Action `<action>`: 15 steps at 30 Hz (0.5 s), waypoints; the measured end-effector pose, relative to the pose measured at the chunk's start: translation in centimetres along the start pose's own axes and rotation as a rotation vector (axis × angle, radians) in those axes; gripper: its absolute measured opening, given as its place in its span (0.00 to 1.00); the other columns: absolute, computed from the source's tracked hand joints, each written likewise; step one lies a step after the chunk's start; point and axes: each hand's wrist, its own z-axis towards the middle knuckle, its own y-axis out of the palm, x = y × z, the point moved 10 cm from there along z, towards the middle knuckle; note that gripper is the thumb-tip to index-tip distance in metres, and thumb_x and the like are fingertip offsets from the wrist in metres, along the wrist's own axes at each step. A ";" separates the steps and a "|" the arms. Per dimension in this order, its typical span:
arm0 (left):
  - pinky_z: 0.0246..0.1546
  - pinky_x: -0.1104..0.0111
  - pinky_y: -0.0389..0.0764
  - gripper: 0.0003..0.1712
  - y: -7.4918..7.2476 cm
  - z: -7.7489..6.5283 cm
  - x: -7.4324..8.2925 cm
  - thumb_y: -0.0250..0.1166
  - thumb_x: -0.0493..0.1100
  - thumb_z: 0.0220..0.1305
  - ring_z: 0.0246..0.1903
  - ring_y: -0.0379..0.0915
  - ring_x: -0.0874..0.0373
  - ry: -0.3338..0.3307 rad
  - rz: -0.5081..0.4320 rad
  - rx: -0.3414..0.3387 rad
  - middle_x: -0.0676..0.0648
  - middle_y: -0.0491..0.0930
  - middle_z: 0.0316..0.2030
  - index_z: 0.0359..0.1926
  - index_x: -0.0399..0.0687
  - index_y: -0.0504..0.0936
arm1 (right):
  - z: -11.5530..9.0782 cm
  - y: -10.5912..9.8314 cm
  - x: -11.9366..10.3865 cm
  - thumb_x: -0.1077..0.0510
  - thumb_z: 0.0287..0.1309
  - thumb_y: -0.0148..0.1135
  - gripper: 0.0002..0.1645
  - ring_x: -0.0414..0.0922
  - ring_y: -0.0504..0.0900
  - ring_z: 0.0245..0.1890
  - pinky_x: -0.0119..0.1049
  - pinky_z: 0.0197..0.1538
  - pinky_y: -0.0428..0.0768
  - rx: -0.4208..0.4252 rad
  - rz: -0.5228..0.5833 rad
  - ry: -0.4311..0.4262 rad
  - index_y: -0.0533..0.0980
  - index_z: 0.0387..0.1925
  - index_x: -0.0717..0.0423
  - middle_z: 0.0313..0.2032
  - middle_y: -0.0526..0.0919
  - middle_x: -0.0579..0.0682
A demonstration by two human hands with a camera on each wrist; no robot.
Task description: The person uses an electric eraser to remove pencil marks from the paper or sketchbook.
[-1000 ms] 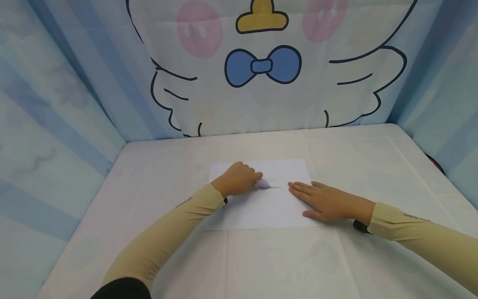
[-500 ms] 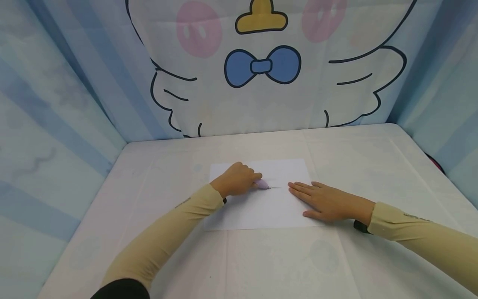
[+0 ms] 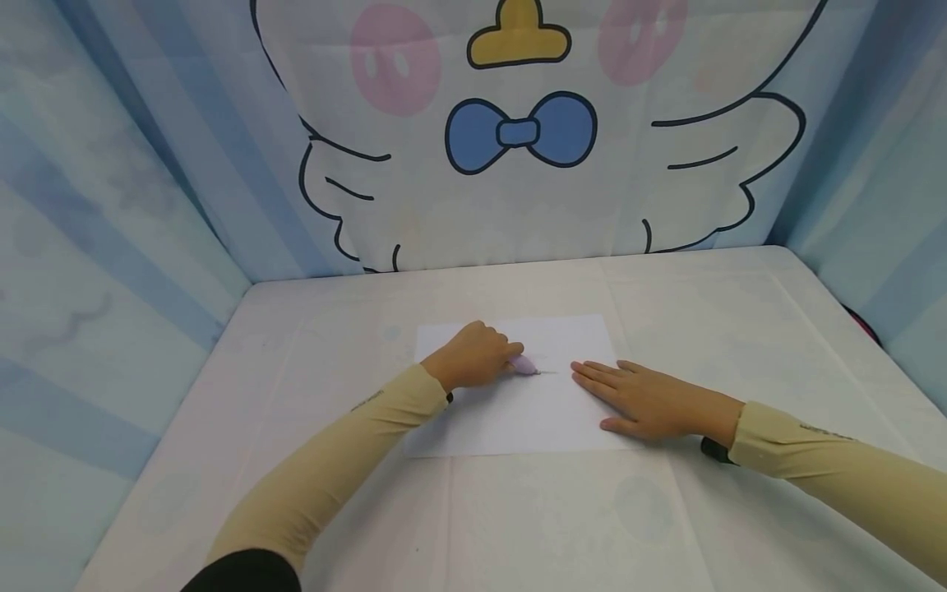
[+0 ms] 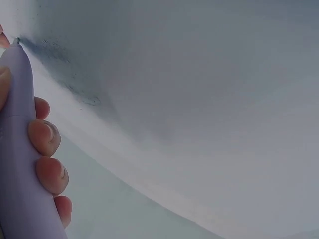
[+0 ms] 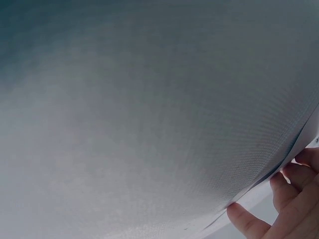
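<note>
My left hand [image 3: 477,355] grips a thick lavender electric eraser [image 3: 524,365], its fingers curled round the body. In the left wrist view the eraser [image 4: 17,129] tapers to a small tip, which meets the paper beside dark specks [image 4: 55,50]. A short thin grey line [image 3: 549,372] runs right from the tip in the head view. The white sheet of paper [image 3: 510,423] lies flat under both hands. My right hand [image 3: 644,400] rests palm down across the sheet's right edge, fingers extended and thumb apart. In the right wrist view several fingers [image 5: 284,194] touch the paper.
A pale cloth covers the table [image 3: 555,518] all around the sheet. Behind it hangs a curtain [image 3: 518,214] printed with a cartoon figure and blue bow tie. Blue-and-white curtains [image 3: 96,247] close off the left and right sides.
My left hand and the eraser make small strokes, slightly left at half a second ago and now a little farther right along the line. The right hand stays in place.
</note>
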 end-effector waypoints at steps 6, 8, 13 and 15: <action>0.28 0.70 0.68 0.09 0.0 0.1 0.1 0.57 0.50 0.66 0.24 0.74 0.58 -0.008 0.001 -0.017 0.51 0.79 0.24 0.41 0.53 0.77 | 0.0 0.0 0.0 0.41 0.66 0.48 0.42 0.53 0.52 0.72 0.58 0.67 0.57 -0.003 0.009 0.004 0.49 0.72 0.56 0.73 0.49 0.53; 0.29 0.70 0.70 0.09 -0.2 0.1 0.3 0.57 0.50 0.66 0.25 0.75 0.58 0.000 -0.001 -0.009 0.51 0.80 0.25 0.42 0.53 0.77 | 0.0 0.0 0.0 0.40 0.65 0.48 0.42 0.53 0.52 0.72 0.58 0.67 0.57 -0.006 0.013 0.008 0.49 0.72 0.56 0.74 0.49 0.52; 0.30 0.69 0.72 0.08 -0.3 0.2 0.3 0.58 0.49 0.66 0.25 0.76 0.58 -0.001 0.006 0.006 0.51 0.80 0.24 0.41 0.53 0.78 | 0.0 -0.1 -0.1 0.40 0.65 0.49 0.43 0.53 0.52 0.72 0.58 0.67 0.57 -0.007 0.013 0.011 0.49 0.72 0.56 0.73 0.49 0.52; 0.30 0.70 0.71 0.08 -0.3 0.3 0.4 0.58 0.49 0.65 0.25 0.75 0.58 0.002 0.001 0.009 0.51 0.80 0.24 0.40 0.53 0.77 | 0.0 -0.2 -0.1 0.41 0.65 0.49 0.42 0.53 0.52 0.72 0.58 0.66 0.58 -0.006 0.011 0.009 0.49 0.72 0.56 0.73 0.49 0.53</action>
